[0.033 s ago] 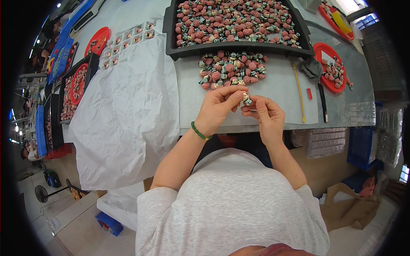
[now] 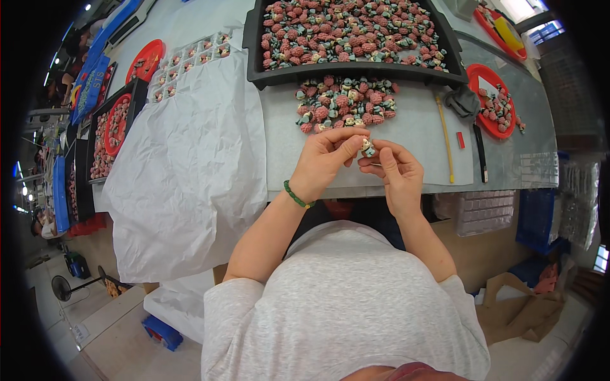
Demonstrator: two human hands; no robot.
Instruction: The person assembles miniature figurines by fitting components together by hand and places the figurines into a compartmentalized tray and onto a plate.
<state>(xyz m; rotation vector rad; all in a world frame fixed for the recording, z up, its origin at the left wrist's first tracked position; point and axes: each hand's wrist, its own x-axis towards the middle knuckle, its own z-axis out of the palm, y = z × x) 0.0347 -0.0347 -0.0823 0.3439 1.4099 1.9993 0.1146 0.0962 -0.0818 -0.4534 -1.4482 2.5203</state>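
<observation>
Head view, figurine: the small figurine (image 2: 368,148) is held between both hands, just on the near side of the figurine pile (image 2: 343,101).
Long axis: pointed roughly away from the body, slightly tilted, pale head outward.
Left hand (image 2: 325,159): thumb and fingers clamped on the figurine; nearer hand.
Right hand (image 2: 401,174): fingers curled at its right side; whether gripped cannot be told.

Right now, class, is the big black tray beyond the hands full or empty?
Full, or nearly: small figurines crowd the black tray from side to side.
</observation>
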